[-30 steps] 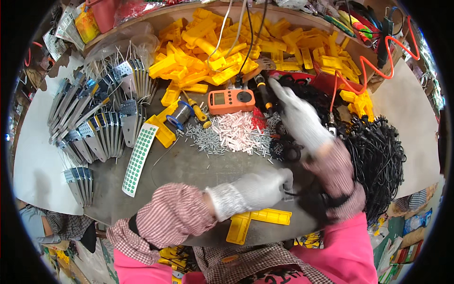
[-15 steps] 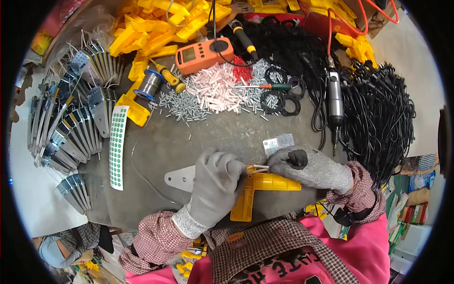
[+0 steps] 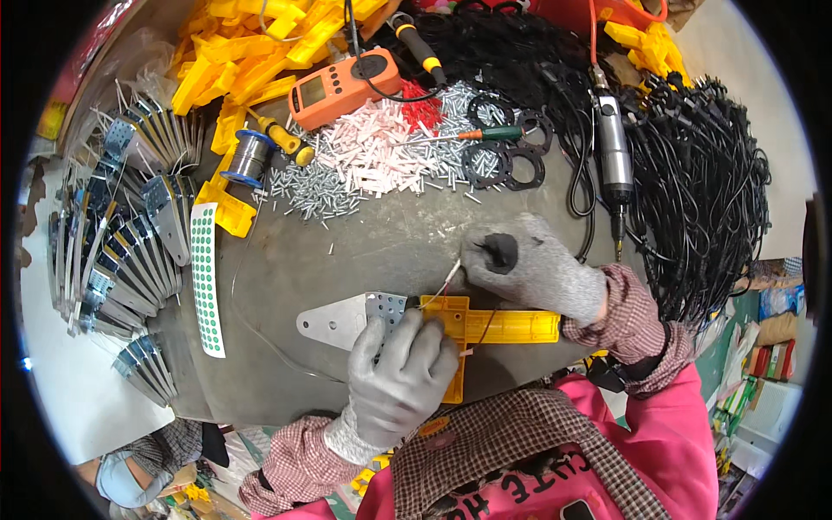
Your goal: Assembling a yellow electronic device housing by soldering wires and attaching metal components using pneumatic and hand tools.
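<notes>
On a grey table (image 3: 277,269), my gloved left hand (image 3: 397,373) curls over a metal plate (image 3: 334,322) and yellow casing (image 3: 516,327), its grip hidden; my right hand (image 3: 524,264) pinches a thin wire (image 3: 452,276).

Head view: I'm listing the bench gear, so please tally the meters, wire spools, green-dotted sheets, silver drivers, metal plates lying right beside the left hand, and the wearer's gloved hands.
Meter: 1
Spool: 1
Sheet: 1
Driver: 1
Plate: 1
Gloved hands, left hand and right hand: 2
Total: 7
</notes>
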The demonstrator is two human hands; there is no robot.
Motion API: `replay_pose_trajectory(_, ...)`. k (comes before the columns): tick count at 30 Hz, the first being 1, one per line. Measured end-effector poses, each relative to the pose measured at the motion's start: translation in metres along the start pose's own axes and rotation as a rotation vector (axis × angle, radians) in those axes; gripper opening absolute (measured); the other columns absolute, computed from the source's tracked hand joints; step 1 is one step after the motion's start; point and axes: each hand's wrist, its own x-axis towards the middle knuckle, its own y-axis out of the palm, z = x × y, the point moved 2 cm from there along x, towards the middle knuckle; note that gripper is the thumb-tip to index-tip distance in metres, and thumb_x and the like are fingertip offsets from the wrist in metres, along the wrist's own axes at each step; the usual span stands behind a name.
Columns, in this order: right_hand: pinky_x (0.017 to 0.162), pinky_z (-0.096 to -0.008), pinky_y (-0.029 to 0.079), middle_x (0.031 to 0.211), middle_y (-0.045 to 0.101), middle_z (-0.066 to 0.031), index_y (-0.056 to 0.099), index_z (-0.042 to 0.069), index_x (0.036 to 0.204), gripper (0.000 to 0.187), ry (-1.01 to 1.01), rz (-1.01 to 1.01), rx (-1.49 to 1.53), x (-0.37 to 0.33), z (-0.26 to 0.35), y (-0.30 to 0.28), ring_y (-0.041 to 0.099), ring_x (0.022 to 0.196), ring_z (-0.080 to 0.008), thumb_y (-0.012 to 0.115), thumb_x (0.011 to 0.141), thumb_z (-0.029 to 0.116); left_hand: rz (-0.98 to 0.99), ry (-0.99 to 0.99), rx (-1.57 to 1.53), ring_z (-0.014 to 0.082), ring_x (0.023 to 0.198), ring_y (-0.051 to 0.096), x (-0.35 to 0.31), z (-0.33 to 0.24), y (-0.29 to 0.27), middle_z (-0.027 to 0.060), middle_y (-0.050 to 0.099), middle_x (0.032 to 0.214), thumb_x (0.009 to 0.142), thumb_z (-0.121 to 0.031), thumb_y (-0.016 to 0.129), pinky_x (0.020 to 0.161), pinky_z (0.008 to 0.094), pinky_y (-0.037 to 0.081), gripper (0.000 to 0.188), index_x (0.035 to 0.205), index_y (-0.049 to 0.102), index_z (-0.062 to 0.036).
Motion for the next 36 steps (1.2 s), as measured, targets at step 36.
replay_pose_trajectory(36,0.064,-0.0353,0.051,0.087,0.067,-0.0131,0.067,0.003,0.093,0.009,-0.016,0.038,-0.118,0.034,0.048,-0.063,0.064,0.070,-0.0282,0.069,0.086,0.008,-0.146,-0.022,-0.036,0.0219,0.102,0.058,-0.010,0.036,0.030,0.0031,0.066,0.109,0.079,-0.037,0.070,0.091,0.0488,0.042,0.038,0.106,0.071,-0.0102)
